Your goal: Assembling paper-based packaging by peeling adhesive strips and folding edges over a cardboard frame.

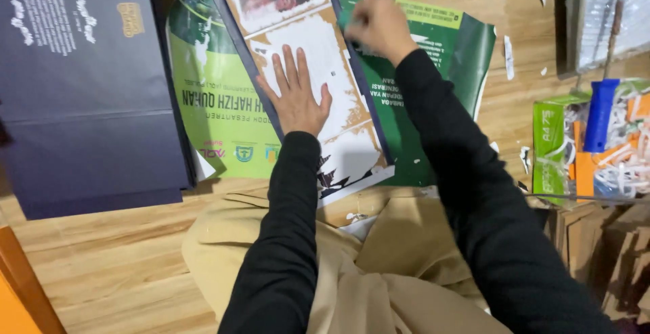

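Person seated on a wooden floor (101,266), black sleeves, tan garment over the lap. Left hand (296,94) lies flat, palm down, fingers spread, pressing on a brown board (338,97) with a dark blue edge; the board carries torn white paper patches and a reddish picture at its far end. The board runs from about 11 o'clock down to 5 o'clock across the centre of view, its near corner resting by the lap. Right hand (380,26) is curled closed at the board's right edge, at 1 o'clock from the left hand, knuckles up; what the fingertips pinch I cannot tell. Beneath the board lies a green printed poster (217,97), light green to the left, darker green to the right. At 9 o'clock, touching the poster's left margin, a large dark blue folder (81,90). At 3 o'clock, well apart, a green box (552,144) of shredded paper scraps with a blue handle (600,114) lying in it.
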